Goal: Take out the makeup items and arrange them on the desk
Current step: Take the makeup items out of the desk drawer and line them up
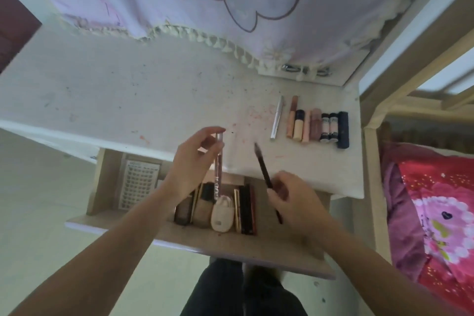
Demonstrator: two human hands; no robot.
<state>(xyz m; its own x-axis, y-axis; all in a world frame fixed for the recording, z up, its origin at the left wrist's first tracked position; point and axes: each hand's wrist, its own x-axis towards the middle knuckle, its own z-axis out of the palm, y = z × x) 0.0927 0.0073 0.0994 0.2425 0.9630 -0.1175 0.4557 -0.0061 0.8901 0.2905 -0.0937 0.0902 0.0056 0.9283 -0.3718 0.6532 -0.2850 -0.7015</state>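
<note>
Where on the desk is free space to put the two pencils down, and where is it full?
Free: the desk from its left edge to the silver pen, and the strip in front of the row of tubes. Crowded: that row at the right, and the open drawer. The left hand and right hand each hold a pencil.

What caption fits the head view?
Left hand lifts pink pencil, right hand dark pencil, above open drawer.

Soft, even daylight with faint shadows; wide-angle bending at the edges, slight overall blur, motion smear on the dark pencil (264, 170)
</note>
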